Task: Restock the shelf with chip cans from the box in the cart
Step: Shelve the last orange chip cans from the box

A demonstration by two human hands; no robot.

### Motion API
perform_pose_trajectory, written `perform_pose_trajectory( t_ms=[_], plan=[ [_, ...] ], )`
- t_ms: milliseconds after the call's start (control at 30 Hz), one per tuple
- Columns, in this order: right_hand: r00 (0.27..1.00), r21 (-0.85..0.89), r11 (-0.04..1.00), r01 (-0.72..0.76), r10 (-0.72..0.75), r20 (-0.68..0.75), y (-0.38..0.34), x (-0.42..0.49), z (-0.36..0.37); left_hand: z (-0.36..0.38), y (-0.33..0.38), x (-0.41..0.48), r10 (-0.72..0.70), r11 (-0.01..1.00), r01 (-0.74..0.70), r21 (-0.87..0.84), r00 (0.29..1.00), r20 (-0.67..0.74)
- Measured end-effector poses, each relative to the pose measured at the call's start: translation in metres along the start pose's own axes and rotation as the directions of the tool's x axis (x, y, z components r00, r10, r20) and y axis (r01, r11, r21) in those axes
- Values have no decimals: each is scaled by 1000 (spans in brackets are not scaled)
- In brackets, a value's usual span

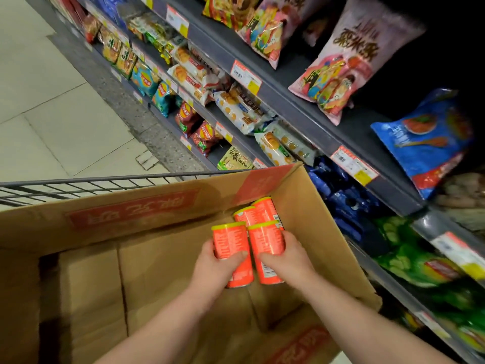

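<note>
Early in the job, by the look of it. Gripping one chip can (228, 241) in the left hand (216, 262), fingers curled round it. Gripping a second can (265, 241) in the right hand (287, 256), same way. Both low inside the box (317, 222), side by side. Two more cans (246, 215) just past them at 12 o'clock, in the far corner. Box inside the cart (78, 185). Shelf (296, 109) off at 1 to 3 o'clock, full of snack bags (338, 61), no cans to see there yet. Left to do: lift these two out, set them on the shelf, then come back for the other two.
</note>
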State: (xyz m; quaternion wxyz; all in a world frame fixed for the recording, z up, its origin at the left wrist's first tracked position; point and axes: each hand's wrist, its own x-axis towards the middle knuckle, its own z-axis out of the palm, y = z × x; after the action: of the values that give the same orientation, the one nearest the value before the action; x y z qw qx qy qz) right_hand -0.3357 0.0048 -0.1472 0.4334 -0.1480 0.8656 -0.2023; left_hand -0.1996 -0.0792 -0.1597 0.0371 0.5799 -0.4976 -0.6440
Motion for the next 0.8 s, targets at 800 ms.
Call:
perform_pose_trajectory(
  t_ms=[800],
  plan=[
    [786,554,823,129,256,-563,239,-323,-124,190,-33,-280,311,860,-493,135,714,628]
  ],
)
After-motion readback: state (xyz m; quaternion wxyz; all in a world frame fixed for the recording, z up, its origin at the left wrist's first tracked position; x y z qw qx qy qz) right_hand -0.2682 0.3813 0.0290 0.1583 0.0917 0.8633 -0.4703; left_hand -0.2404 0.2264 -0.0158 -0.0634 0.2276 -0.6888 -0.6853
